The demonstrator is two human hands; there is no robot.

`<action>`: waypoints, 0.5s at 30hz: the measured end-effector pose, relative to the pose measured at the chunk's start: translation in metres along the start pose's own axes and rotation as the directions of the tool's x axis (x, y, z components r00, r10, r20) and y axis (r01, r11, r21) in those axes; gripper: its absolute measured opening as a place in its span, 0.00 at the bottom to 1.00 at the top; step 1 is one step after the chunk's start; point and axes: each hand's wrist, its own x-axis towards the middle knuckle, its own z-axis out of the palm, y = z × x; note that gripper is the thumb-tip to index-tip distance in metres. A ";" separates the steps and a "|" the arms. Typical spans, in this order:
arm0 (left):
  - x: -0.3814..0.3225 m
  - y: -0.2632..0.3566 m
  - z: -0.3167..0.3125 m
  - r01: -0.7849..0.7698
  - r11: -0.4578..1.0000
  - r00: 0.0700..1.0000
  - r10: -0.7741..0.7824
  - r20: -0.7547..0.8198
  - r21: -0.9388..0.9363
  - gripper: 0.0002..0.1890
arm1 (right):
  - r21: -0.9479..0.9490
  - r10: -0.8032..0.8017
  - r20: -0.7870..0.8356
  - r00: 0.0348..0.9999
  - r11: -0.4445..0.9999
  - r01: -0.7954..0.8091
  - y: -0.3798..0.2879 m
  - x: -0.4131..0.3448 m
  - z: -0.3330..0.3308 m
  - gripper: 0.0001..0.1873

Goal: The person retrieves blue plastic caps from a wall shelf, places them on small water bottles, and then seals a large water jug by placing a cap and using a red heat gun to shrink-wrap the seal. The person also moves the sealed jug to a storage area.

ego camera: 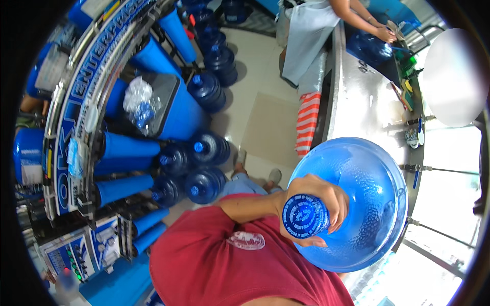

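My left hand (316, 210) is closed around the neck of a large, round, translucent blue water bottle (367, 183). A dark blue printed cap (305, 216) covers its mouth and points up toward me. Clear droplets or bubbles show along the bottle's shoulder. The bottle is in front of my chest, at the near end of a stainless steel counter (354, 107). My right hand is out of view; only a sliver of skin shows at the bottle's lower rim, and the bottle hides what lies under it.
Several capped blue bottles (206, 185) stand on the floor at left, near a blue bin (183, 114) with plastic bags on its lid. A co-worker's hands (384, 33) touch another bottle (369, 48) at the counter's far end. Valves (411, 167) line the right edge; shelving (69, 126) stands left.
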 end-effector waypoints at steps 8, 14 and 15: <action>-0.004 0.068 -0.067 -0.004 0.993 0.991 -0.012 -0.135 -0.121 0.23 | -0.047 -0.017 -0.013 1.000 0.999 0.017 -0.037 -0.074 0.029 0.29; 0.002 0.125 -0.121 0.106 0.985 0.947 -0.141 -0.288 -0.136 0.21 | -0.079 0.031 0.076 0.997 0.997 -0.025 -0.062 -0.133 0.095 0.29; 0.004 0.137 -0.134 0.120 0.987 0.940 -0.148 -0.308 -0.110 0.20 | -0.074 0.048 0.107 0.993 0.996 -0.040 -0.064 -0.138 0.114 0.29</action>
